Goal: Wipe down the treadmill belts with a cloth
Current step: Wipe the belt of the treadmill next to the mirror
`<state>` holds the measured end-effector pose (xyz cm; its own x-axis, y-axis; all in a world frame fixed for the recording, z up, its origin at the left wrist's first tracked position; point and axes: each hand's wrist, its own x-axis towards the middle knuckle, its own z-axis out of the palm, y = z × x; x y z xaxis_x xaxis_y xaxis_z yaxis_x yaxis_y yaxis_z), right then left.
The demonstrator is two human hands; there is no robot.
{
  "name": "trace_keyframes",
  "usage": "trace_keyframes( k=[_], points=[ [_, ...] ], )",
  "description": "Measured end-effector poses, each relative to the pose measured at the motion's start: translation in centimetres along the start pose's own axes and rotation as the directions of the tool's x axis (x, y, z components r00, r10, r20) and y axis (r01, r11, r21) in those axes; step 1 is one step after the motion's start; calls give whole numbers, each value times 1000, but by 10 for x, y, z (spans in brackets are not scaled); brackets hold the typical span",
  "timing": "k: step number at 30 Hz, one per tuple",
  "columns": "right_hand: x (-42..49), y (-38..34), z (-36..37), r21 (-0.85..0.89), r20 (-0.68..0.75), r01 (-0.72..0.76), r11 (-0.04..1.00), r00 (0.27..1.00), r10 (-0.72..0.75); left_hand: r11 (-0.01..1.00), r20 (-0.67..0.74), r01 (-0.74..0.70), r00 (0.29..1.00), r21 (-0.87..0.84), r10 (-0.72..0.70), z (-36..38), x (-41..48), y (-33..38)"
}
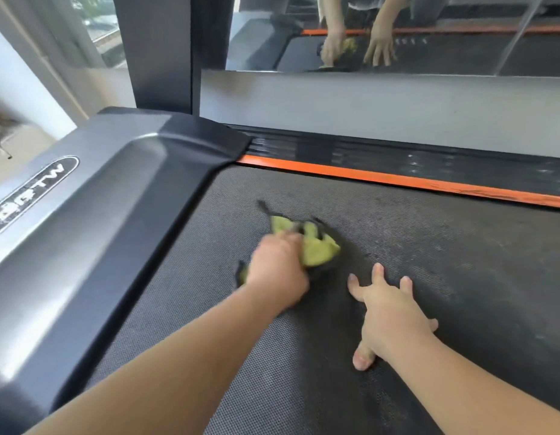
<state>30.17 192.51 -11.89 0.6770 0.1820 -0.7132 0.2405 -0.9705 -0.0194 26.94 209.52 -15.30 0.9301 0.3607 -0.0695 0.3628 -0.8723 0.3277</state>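
So the left hand (278, 268) is down on the treadmill belt (429, 233) with a yellow-green cloth (318, 251) bunched up under it. It's grasping the cloth, fingers curled down into it. The hand is pretty motion-blurred and the fingertips are buried in the fabric, so I can't make out exactly how they sit. Part of the cloth sticks out ahead of the knuckles and a little scrap peeks out by the wrist. There's dark stuff mixed in with the green, either a darker side of the cloth or shadow, can't tell which. The cloth sits on the belt near the front end, close to the motor cover (115, 189).

The right hand (388, 312) is just beside it, released and flat on the belt, fingers spread, holding nothing. Its little-finger side is partly hidden behind the back of the hand.

Both forearms run off the bottom edge. The badge (34, 196) on the cover is smeared and cut off at the left edge, so it isn't really readable. An orange strip (366, 177) runs along the far side of the belt, with a dark side rail (398, 152) beyond it. Up top a mirror (429, 58) reflects both hands and the cloth, but the person is chopped off above the forearms.
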Motion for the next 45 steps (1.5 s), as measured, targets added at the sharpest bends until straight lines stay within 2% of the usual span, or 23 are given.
trace_keyframes(
  k=[2, 5, 7, 10, 12, 13, 14, 16, 18, 19, 21, 23, 24, 26, 28, 30, 32, 34, 36, 38, 42, 45],
  points=[
    [-1, 0, -3, 64, 24, -61, 996, 998, 59, 966, 84, -244, 965, -81, 250, 17, -20, 28],
    [-3, 1, -5, 55, 32, -58, 997, 998, 56, 925, 128, -358, 919, -127, 373, 18, -16, 20],
    [0, 2, -2, 40, 26, 3, 999, 1000, -5, 951, 112, -307, 944, -43, 310, 10, -5, -2],
    [2, 1, -1, -47, 13, 22, 999, 1000, -22, 999, 19, -8, 1000, 47, 7, -5, 15, -30],
    [5, 1, 0, -40, 15, 15, 999, 1000, -14, 997, -3, 74, 997, 27, -74, -7, 12, -16],
    [6, 1, 0, -5, 23, -2, 1000, 1000, 3, 999, 28, 40, 999, -9, -39, -4, 4, -2],
    [6, 0, 0, 42, 24, -32, 999, 999, 31, 998, 73, -51, 996, -47, 54, 1, -7, 13],
    [4, 1, 1, 121, 4, -81, 989, 997, 81, 958, 162, -264, 946, -111, 280, 9, -39, 33],
    [3, 2, 0, 125, -4, -81, 989, 997, 83, 943, 170, -319, 928, -97, 332, 3, -36, 16],
    [1, 2, 0, 107, -5, -47, 993, 999, 47, 962, 165, -270, 948, -44, 274, -1, -26, -1],
    [-1, 3, -2, 41, -6, 38, 998, 999, -37, 998, 113, -19, 994, 57, 12, -17, -4, -31],
    [0, 2, -1, 1, -1, 52, 999, 999, -52, 984, 71, 175, 982, 24, -176, -28, 3, -37],
    [2, 1, 0, 0, -7, 49, 999, 999, -49, 985, 87, 170, 982, -25, -167, -29, -1, -27],
    [4, 2, 2, 39, -11, 25, 999, 1000, -25, 994, 179, -3, 984, -113, 24, -21, -19, 3],
    [3, 4, 2, 104, -30, -28, 994, 999, 31, 960, 264, -200, 932, -194, 247, -10, -43, 24],
    [1, 5, 1, 124, -35, -48, 991, 998, 52, 940, 276, -284, 903, -188, 328, -5, -40, 15],
    [-3, 3, -1, 64, -13, 11, 998, 1000, -10, 970, 219, -232, 945, -78, 244, -10, -24, -12],
    [-5, 3, 0, -20, -9, 87, 996, 996, -87, 998, 131, -59, 990, 13, 57, -26, -15, -37],
    [-6, 5, -3, -72, 5, 127, 989, 992, -127, 997, 113, 67, 991, 29, -70, -36, -20, -48],
    [-7, 5, -12, -54, -7, 150, 987, 989, -151, 1000, 141, 14, 990, -11, -12, -36, -39, -39],
    [-11, -16, -17, -11, -162, 167, 986, 973, -167, 963, 214, -261, 939, -67, 269, -27, -63, -29],
    [-5, -40, -2, 72, -140, 239, 968, 964, -228, 945, 168, -322, 929, -63, 328, -27, -60, -53]
  ],
)
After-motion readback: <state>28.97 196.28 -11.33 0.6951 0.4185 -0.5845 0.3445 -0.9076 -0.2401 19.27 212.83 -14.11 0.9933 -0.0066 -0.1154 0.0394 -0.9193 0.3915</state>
